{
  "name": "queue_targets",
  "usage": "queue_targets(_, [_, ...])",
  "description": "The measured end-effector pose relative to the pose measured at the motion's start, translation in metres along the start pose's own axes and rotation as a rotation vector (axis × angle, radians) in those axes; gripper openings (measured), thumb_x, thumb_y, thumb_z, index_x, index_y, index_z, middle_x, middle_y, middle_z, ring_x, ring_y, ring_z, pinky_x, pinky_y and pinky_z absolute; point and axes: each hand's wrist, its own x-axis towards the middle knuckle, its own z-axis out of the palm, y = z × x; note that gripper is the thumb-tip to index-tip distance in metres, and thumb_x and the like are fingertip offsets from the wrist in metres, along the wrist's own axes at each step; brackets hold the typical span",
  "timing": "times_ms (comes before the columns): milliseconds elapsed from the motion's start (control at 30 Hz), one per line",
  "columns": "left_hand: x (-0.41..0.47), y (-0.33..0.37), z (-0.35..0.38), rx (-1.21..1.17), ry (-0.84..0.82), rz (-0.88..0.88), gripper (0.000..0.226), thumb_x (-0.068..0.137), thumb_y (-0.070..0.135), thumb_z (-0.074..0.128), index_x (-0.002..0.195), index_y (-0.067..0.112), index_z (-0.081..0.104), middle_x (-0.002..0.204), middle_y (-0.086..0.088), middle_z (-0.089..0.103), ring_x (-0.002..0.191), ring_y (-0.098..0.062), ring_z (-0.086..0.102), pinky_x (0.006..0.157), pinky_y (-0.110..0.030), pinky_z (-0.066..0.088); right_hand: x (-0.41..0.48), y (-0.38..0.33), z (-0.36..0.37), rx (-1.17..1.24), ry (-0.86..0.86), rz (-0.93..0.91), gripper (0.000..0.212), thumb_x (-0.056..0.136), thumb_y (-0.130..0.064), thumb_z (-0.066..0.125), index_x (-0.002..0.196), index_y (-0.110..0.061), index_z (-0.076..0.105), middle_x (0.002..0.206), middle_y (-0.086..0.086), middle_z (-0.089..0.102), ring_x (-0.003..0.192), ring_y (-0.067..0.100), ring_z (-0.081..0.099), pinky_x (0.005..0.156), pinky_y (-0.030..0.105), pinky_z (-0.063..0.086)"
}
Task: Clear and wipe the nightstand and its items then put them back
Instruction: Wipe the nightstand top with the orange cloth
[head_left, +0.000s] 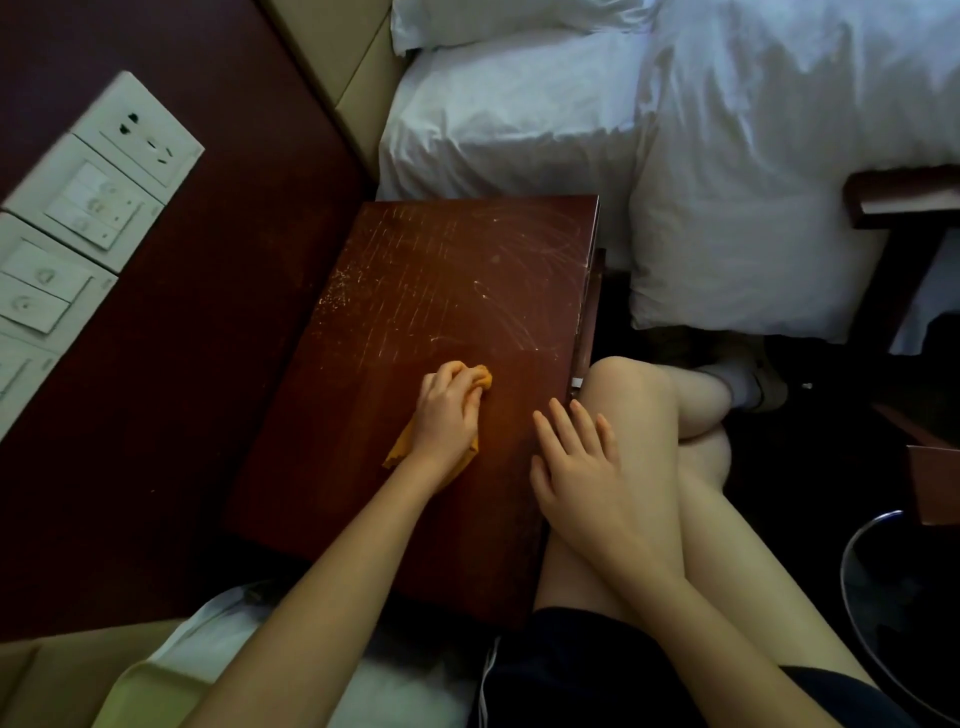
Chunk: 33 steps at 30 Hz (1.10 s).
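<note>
Right hand spread flat at nightstand edge — left hand grips orange cloth.

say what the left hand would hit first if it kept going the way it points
Nothing on the nightstand top; the left hand with its cloth would likely reach the white bedding past the far edge.
</note>
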Motion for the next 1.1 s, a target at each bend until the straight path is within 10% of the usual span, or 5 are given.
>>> queue_targets(267, [0.031,0.03,0.011,-0.006,0.116,-0.198,0.029,0.096,0.016,0.043,0.121,0.015,0.058,0.129,-0.007,0.05,0.113,-0.023,0.042,0.093,-0.029,0.035,-0.002,-0.001,-0.001,-0.058,-0.039,-0.015,0.048,0.074,-0.021,0.071,0.119,-0.007,0.063,0.125,0.014,0.059,0.119,0.035,0.053,0.098,0.057,0.035])
queue_targets(567, [-0.005,0.029,0.013,-0.015,0.008,0.078,0.029,0.093,0.015,0.049,0.121,0.015,0.06,0.121,-0.008,0.054,0.109,-0.023,0.045,0.088,-0.025,0.035,-0.001,0.001,0.0,-0.019,0.013,0.029,0.051,0.069,-0.016,0.077,0.117,-0.004,0.064,0.124,0.016,0.06,0.117,0.036,0.054,0.098,0.056,0.036])
queue_targets(1100, [0.024,0.056,0.024,-0.015,0.055,-0.043,0.03,0.095,0.017,0.045,0.122,0.016,0.057,0.126,-0.007,0.051,0.111,-0.022,0.043,0.09,-0.027,0.035,-0.007,0.008,-0.006,-0.044,-0.025,0.059,0.052,0.07,-0.02,0.075,0.118,-0.006,0.063,0.124,0.017,0.06,0.119,0.035,0.053,0.099,0.055,0.036])
